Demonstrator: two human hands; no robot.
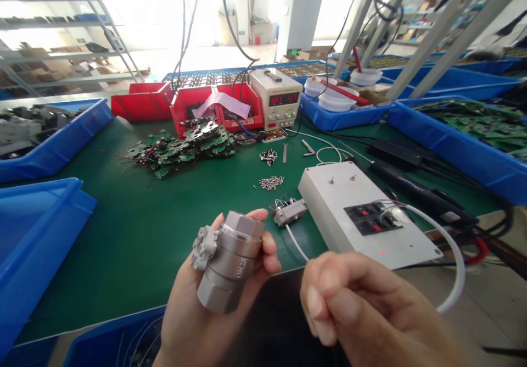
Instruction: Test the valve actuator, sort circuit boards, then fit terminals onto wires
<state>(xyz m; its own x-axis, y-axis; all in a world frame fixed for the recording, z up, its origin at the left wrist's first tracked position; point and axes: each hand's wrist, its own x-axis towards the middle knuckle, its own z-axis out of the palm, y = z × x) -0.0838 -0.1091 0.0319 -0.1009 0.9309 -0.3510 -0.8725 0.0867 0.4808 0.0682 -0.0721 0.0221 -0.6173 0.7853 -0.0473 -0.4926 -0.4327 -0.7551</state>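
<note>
A silver metal ball valve (236, 260) with hexagonal ends and raised lettering lies tilted in my left hand (191, 315). The fingers of that hand wrap around it from behind, and the valve's mounting flange faces left. To the right of the valve, apart from it, my right hand (364, 306) is closed, thumb against curled fingers. Anything between those fingertips is hidden. Beyond the hands, a small grey connector block (290, 211) with thin coloured wires sits beside a white switch box (333, 202).
Small screws (272, 183), black-and-silver parts (269, 157) and a small spanner (285, 153) lie on the green mat (123, 235). Circuit boards (181, 147) are heaped behind left. Blue bins (53, 229) flank the bench. A power supply (275, 98) stands at the back; cables run right.
</note>
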